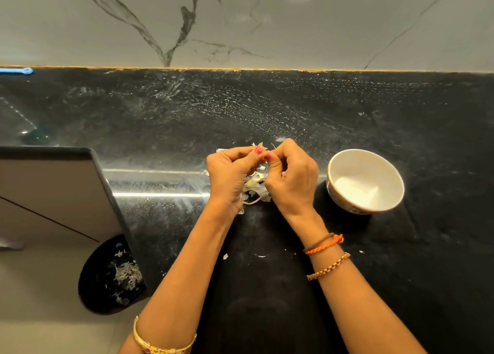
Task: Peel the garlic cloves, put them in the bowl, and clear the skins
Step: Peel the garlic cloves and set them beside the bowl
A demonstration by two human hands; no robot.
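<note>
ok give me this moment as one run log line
step: peeling | left hand and right hand: pinching a garlic clove | skins: piled on counter | bowl: right of hands

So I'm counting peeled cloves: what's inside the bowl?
The bowl looks empty: only its bare white inside shows, no cloves. The near wall hides a little of the bottom, so that strip can't be checked.

I count two hands, left hand [230, 177] and right hand [292, 178]. One bowl [365, 181] sits on the surface [347, 118]. One bin [111, 276] stands below. One heap of skins [255, 187]; I can't count cloves.
</note>
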